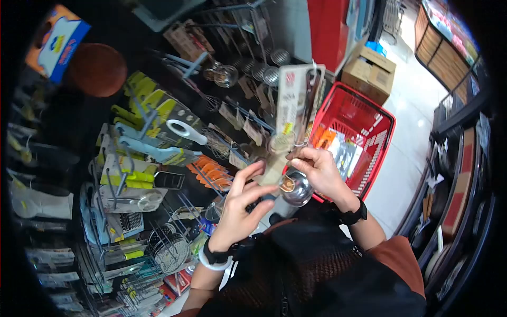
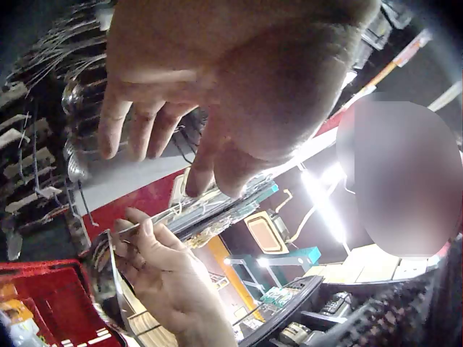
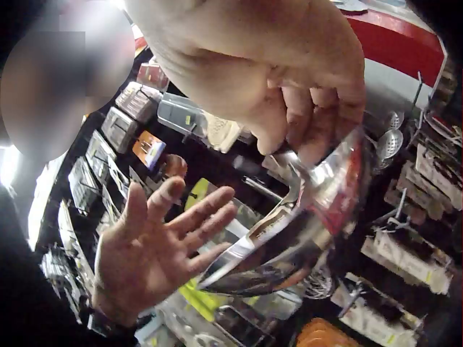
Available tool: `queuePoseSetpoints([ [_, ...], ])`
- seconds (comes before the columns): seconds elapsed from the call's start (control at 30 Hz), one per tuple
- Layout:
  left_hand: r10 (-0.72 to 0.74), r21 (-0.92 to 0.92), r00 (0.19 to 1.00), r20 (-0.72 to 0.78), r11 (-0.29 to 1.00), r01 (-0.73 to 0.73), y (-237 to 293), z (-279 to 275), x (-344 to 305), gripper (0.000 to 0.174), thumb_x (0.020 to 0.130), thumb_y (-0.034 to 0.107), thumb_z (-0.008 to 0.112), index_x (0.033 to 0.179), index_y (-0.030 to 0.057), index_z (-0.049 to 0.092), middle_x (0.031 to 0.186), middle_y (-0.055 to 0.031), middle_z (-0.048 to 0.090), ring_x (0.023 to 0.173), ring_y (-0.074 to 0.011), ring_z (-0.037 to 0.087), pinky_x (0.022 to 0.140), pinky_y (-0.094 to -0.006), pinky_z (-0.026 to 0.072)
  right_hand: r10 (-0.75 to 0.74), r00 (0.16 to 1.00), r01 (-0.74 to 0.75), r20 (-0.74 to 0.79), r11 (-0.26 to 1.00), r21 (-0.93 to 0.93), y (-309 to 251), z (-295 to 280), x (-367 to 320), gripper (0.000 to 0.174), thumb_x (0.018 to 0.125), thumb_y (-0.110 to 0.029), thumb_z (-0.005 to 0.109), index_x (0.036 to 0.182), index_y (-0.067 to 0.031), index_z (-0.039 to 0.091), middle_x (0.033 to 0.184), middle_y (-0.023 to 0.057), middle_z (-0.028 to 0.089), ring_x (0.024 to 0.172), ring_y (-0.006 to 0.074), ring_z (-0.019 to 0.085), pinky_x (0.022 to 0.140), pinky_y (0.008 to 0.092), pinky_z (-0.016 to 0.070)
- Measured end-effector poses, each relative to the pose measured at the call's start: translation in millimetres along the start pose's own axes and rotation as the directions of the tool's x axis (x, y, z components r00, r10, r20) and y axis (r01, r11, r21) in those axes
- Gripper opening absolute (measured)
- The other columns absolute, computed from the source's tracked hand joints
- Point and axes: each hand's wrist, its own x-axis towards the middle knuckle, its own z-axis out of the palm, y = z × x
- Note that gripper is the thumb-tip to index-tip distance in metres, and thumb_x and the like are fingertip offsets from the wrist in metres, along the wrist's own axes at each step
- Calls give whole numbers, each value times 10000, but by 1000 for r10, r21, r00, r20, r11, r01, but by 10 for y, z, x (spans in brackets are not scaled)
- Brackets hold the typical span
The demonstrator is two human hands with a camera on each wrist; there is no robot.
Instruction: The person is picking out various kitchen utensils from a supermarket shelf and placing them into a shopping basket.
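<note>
My right hand (image 1: 319,171) pinches a shiny metal ladle (image 1: 297,191) close above its round bowl. A pale label shows inside the bowl, and its curved rim fills much of the right wrist view, where the ladle (image 3: 304,231) hangs under my fingers. My left hand (image 1: 245,206) is held up to the left of the bowl, fingers spread and slightly bent, holding nothing. In the right wrist view the left hand (image 3: 155,249) shows its palm towards the ladle. A white-carded packaged utensil (image 1: 288,100) stands just beyond the right hand.
A red shopping basket (image 1: 388,132) holding packaged goods sits to the right, with a cardboard box (image 1: 369,71) behind it. Hooks on the left wall carry orange utensils (image 1: 208,170), green-handled tools and wire strainers (image 1: 169,248). Pans stand on the right-hand shelf. Pale floor (image 1: 409,105) runs between.
</note>
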Motion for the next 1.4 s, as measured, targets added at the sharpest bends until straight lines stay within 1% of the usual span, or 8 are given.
queuePoseSetpoints([
  [0.1,-59,-210,960,-275,978,-1,-142,117,370,461,758,63,688,1171,-2,492,1172,-154,530,1058,-207,553,861,-324,461,-145,989,149,37,972,-182,72,30,172,119,831,-44,597,917,22,648,779,86,651,744,162,622,717,288,487],
  [0.17,-61,-270,956,-288,963,-20,-156,85,622,421,773,82,693,1119,-21,476,1115,-140,562,989,-174,574,840,-305,468,-120,991,128,51,967,-219,169,85,239,97,795,-65,605,849,16,610,757,179,604,746,304,613,642,373,456],
  [0.23,13,-228,920,-393,967,-111,-135,68,863,304,791,62,676,1025,-21,502,1005,-116,615,886,-138,605,772,-278,491,-28,996,49,83,965,-257,43,118,276,118,796,-56,599,885,22,597,787,196,584,733,329,602,637,387,451],
  [0.3,-151,-345,899,-411,939,0,-155,27,1040,231,805,27,648,995,-25,526,911,-94,644,806,-114,618,697,-257,504,-99,993,110,57,967,-230,-13,158,331,119,805,-51,587,905,12,598,814,201,588,768,350,601,657,391,452],
  [0.33,-45,-271,878,-476,958,-98,-204,23,1144,161,819,4,624,956,-27,547,864,-82,659,747,-95,623,638,-235,507,-118,991,129,62,964,-233,-43,167,370,119,805,-51,587,905,12,598,814,201,588,768,350,601,657,391,452],
  [0.63,-22,-333,895,-445,932,-143,-139,-142,1754,145,804,0,645,926,-34,574,874,-99,665,751,-99,628,641,-228,511,-457,872,380,-177,859,-344,-97,168,811,235,820,-1,538,1052,30,552,799,201,573,743,308,598,681,353,460],
  [0.67,-19,-333,885,-464,930,-155,-115,-152,1776,142,805,-1,645,923,-33,574,875,-98,664,753,-100,628,643,-228,511,-394,902,339,-178,900,-274,-124,156,831,212,811,-8,538,1022,15,555,861,236,583,826,405,572,713,422,452],
  [1.4,-53,-329,812,-581,928,-174,-253,-239,2063,212,804,-9,646,996,-14,558,898,-67,654,761,-90,612,674,-231,501,-439,885,358,-157,855,-375,-121,141,1283,200,780,5,559,973,26,514,804,241,570,773,433,563,665,465,451],
])
